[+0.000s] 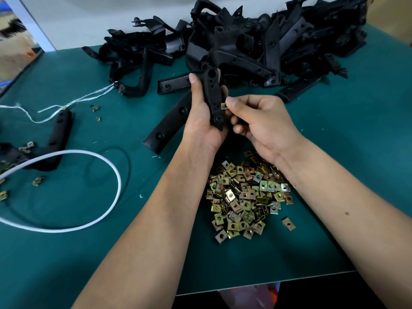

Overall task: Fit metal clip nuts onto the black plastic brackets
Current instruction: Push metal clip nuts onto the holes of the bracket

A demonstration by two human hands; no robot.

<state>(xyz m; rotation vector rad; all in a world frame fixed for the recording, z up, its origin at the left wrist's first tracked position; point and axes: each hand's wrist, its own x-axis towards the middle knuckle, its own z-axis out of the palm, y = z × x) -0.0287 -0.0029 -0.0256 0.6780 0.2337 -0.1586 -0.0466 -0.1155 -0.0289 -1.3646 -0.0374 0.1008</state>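
Observation:
My left hand (201, 112) grips a black plastic bracket (213, 97) upright above the table, fingers wrapped round its back. My right hand (258, 121) pinches one small brass-coloured clip nut (223, 105) between thumb and forefinger, held against the bracket's right edge about halfway down. A heap of several loose clip nuts (245, 197) lies on the green mat just below my wrists. A big pile of black brackets (256, 41) fills the far side of the table.
A long black bracket (169, 123) lies flat left of my left hand. Another black part (55, 139) with fitted clips sits at the far left, beside a white cord loop (93, 157) and a few stray clip nuts (38, 181). The table's front edge (267, 284) is near.

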